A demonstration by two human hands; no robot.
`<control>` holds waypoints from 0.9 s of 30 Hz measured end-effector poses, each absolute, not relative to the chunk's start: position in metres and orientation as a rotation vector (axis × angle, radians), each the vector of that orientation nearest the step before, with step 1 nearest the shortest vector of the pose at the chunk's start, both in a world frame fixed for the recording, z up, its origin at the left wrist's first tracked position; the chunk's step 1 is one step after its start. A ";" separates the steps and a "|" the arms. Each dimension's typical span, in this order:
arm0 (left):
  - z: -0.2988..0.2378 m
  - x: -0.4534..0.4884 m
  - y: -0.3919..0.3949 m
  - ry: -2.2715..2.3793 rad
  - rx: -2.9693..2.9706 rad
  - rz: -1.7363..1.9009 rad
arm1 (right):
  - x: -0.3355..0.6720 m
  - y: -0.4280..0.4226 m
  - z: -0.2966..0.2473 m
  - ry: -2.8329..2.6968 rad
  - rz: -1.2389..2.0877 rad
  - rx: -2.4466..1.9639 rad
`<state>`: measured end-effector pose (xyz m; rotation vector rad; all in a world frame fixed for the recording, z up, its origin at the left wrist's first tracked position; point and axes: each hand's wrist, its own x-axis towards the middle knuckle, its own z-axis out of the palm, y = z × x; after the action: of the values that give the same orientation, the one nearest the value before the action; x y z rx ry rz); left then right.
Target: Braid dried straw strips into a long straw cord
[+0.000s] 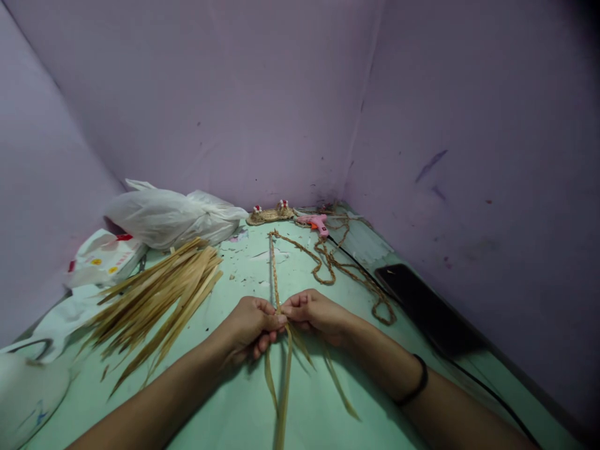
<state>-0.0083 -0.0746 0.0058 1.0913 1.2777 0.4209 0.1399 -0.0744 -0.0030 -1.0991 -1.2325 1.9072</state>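
Observation:
A thin braid of dried straw-like strips (275,275) runs straight up the middle of the green surface. Its near end is pinched between my left hand (255,324) and my right hand (316,312), whose thumbs and fingertips almost meet. Loose flat strips (285,387) hang from the pinch toward me, and some fan out under my right hand. Both hands are closed on the braid. A longer finished-looking braided cord (321,262) curls away to the right from the braid's far end. The exact crossing of strips is hidden by my fingers.
A pile of dried strips (164,294) lies at left, near a white plastic bag (178,215) and a printed white packet (107,256). At the back are a woven piece with red-white decorations (269,216) and a pink glue gun (319,224). A black phone-like slab (426,306) lies right.

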 end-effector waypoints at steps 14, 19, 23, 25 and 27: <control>0.012 -0.004 -0.075 1.339 1.324 0.351 | 0.140 -0.076 0.001 -1.193 1.898 -1.176; 0.014 -0.004 -0.076 1.329 1.423 0.368 | 0.139 -0.076 -0.001 -1.120 1.864 -1.199; 0.018 -0.011 -0.074 1.175 1.340 0.328 | 0.140 -0.076 -0.001 -1.116 1.912 -1.177; 0.020 -0.014 -0.073 1.113 1.256 0.319 | 0.140 -0.076 0.001 -1.142 1.932 -1.135; 0.021 -0.016 -0.072 1.115 1.191 0.328 | 0.141 -0.077 0.001 -1.161 1.932 -1.129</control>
<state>-0.0156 -0.0719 0.0206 1.1908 1.1151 0.3282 0.1407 -0.0768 0.0012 -1.1287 -1.1610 1.9317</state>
